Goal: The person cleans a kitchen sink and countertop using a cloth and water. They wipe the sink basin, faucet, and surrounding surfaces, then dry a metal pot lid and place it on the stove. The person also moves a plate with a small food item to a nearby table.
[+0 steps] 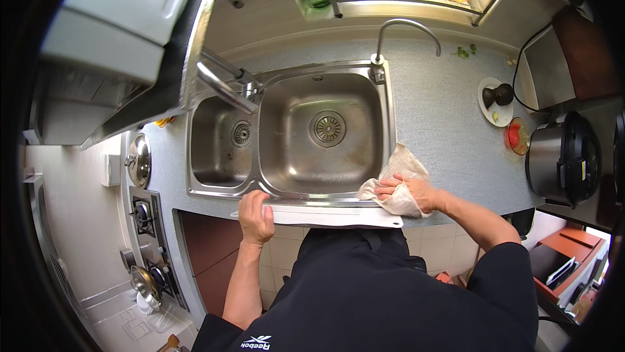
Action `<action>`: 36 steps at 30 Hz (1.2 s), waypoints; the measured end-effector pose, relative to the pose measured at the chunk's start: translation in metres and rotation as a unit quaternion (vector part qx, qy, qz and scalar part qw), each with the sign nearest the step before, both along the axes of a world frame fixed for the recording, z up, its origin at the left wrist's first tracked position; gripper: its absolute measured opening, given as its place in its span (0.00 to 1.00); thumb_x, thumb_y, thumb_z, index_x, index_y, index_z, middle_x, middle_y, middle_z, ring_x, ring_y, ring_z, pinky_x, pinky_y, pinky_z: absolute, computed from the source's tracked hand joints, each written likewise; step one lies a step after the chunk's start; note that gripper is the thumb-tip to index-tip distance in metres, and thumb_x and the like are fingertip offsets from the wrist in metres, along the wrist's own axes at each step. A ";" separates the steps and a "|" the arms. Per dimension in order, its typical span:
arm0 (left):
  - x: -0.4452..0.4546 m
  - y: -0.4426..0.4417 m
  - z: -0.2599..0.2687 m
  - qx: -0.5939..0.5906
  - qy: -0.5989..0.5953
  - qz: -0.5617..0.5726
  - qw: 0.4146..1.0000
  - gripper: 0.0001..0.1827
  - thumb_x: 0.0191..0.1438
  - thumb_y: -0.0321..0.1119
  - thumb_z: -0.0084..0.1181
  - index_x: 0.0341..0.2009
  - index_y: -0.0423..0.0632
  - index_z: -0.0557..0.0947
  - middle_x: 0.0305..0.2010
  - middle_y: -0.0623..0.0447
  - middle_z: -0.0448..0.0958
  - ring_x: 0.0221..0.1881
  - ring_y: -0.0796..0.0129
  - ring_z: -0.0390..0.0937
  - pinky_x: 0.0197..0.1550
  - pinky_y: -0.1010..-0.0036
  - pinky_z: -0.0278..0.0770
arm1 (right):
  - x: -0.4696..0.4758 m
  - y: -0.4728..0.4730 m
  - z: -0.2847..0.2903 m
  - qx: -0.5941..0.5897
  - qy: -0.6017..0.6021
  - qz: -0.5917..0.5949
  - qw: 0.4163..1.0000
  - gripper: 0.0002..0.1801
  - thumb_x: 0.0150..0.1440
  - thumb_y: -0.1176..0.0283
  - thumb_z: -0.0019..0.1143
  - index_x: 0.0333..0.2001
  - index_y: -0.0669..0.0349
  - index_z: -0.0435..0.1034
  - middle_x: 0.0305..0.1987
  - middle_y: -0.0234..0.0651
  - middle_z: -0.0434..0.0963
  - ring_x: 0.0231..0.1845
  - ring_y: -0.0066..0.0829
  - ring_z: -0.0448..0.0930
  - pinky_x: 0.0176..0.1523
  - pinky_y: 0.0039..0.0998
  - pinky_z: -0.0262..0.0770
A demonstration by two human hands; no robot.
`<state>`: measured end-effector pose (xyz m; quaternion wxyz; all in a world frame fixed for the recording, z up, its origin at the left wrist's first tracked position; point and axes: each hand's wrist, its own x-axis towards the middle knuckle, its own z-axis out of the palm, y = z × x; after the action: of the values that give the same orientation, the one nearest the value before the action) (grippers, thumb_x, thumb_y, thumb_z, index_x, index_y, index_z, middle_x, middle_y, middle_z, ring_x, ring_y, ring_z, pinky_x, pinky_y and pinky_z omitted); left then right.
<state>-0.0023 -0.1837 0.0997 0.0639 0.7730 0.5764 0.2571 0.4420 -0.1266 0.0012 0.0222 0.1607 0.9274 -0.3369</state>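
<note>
My right hand [410,193] presses a cream cloth [407,166] against the front right corner of the stainless steel double sink [390,108] and the countertop beside it. Part of the cloth lies over a white board [332,216], probably a cutting board, along the counter's front edge. My left hand [257,218] rests at the left part of that board, fingers curled over the sink's front rim; what its fingertips touch is not clear. Both sink bowls hold no dishes. A metal faucet [227,88] reaches over the divider, and a thin curved tap [410,21] stands at the back right corner.
On the right are a white plate [489,117] with dark round items, a glass bowl [523,144] with something red, and an electric cooker [561,159]. Leafy scraps [461,52] lie near the wall. A pot lid [140,160] and gas stove [146,235] are left. An open cabinet door hangs upper left.
</note>
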 end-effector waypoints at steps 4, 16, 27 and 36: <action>-0.015 -0.033 -0.009 -0.004 0.043 -0.049 0.998 0.18 0.46 0.42 0.61 0.35 0.44 0.73 0.36 0.46 0.70 0.36 0.52 0.69 0.40 0.59 0.67 | -0.028 0.001 0.013 0.024 0.001 0.020 1.000 0.29 0.66 0.60 0.34 0.70 0.46 0.51 0.77 0.29 0.49 0.78 0.33 0.47 0.78 0.45 0.37; -0.029 -0.051 -0.053 0.071 -0.009 -0.066 0.995 0.15 0.39 0.31 0.64 0.30 0.46 0.70 0.31 0.49 0.68 0.34 0.55 0.69 0.38 0.64 0.71 | -0.191 0.014 0.023 0.078 -0.040 0.146 0.985 0.29 0.67 0.60 0.28 0.72 0.44 0.47 0.78 0.36 0.44 0.79 0.36 0.44 0.77 0.48 0.33; -0.031 -0.055 -0.048 0.118 0.012 -0.045 0.992 0.08 0.42 0.32 0.58 0.23 0.46 0.71 0.27 0.50 0.70 0.31 0.59 0.71 0.37 0.65 0.73 | -0.447 0.031 -0.009 0.152 0.076 0.127 0.977 0.29 0.62 0.62 0.37 0.68 0.41 0.56 0.77 0.33 0.50 0.78 0.33 0.50 0.76 0.47 0.37; -0.033 -0.056 -0.058 0.090 0.001 -0.042 0.995 0.11 0.44 0.34 0.58 0.25 0.45 0.69 0.28 0.50 0.69 0.32 0.57 0.71 0.35 0.65 0.74 | -0.333 0.025 -0.012 0.013 0.093 0.145 0.985 0.33 0.61 0.61 0.39 0.71 0.43 0.51 0.78 0.30 0.47 0.78 0.35 0.46 0.77 0.49 0.37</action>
<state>-0.0358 -0.2401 0.0420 0.0042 0.7996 0.5176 0.3046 0.1086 -0.1021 -0.0113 -0.0174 -0.0073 0.9432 -0.3317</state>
